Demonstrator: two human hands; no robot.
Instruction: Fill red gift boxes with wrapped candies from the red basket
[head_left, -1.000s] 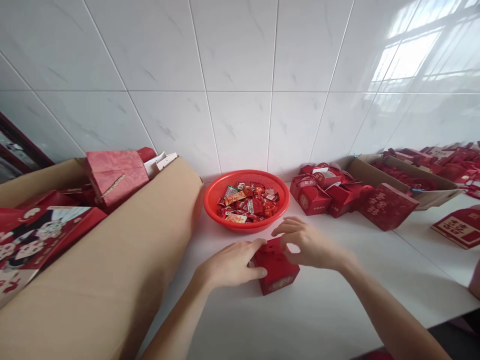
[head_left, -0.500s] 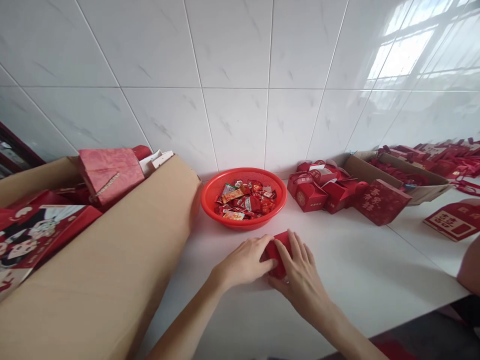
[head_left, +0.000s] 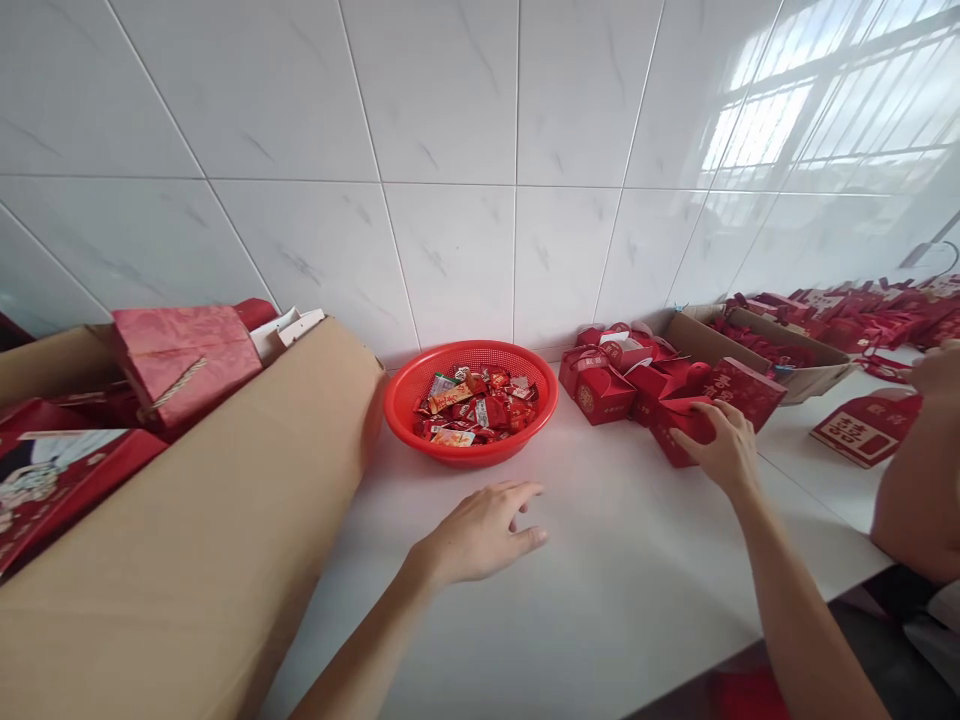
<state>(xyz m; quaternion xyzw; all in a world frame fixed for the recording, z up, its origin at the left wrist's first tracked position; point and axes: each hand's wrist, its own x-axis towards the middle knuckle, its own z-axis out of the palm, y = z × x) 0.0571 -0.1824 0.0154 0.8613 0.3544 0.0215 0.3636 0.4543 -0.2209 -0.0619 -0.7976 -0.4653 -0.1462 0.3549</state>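
Observation:
My right hand point(head_left: 721, 447) grips a small red gift box point(head_left: 679, 432) by its upper part, beside a group of similar red boxes point(head_left: 604, 393) at the right. My left hand point(head_left: 486, 530) hovers over the white table with thumb and fingers apart, holding nothing. Beyond it stands a red plastic basket point(head_left: 397, 420) with wrapped candies point(head_left: 480, 408) inside. A larger patterned red box point(head_left: 742, 388) with pale characters is just behind the box in my right hand.
A big cardboard box point(head_left: 247, 520) holding red gift bags point(head_left: 187, 360) takes up the left. Rightward are a smaller carton point(head_left: 814, 380) of red items, a red box with a white panel point(head_left: 862, 430), and another person's arm point(head_left: 919, 490). White tiles line the back.
My right hand has carried the red box from in front of the basket to the boxes at the right. My left hand has let go of it. The view has shifted slightly right.

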